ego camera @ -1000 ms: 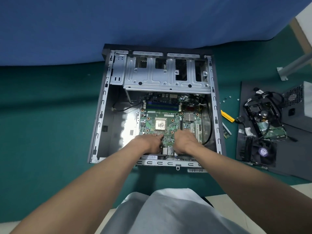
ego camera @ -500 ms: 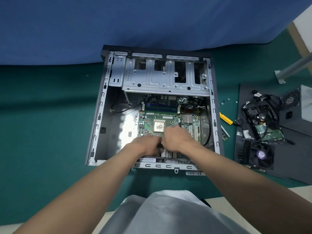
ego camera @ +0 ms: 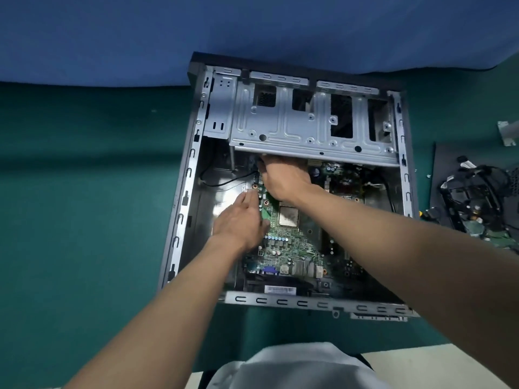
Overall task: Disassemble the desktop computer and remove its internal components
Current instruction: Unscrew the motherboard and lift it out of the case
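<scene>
Head view: both hands, L [ego camera: 241, 217] & R [ego camera: 283, 178], grip motherboard [ego camera: 292, 248]; barcode label [ego camera: 280, 289] text unreadable.

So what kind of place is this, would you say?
Probably a makeshift teardown or recording setup, not a proper repair bench: the open computer case lies on green cloth, a blue fabric backdrop hangs behind it, and already removed parts sit on the right.

Green mat [ego camera: 84, 220] carries open computer case [ego camera: 179, 220]; black panel [ego camera: 438, 175] (loaded with removed parts) at right.
</scene>
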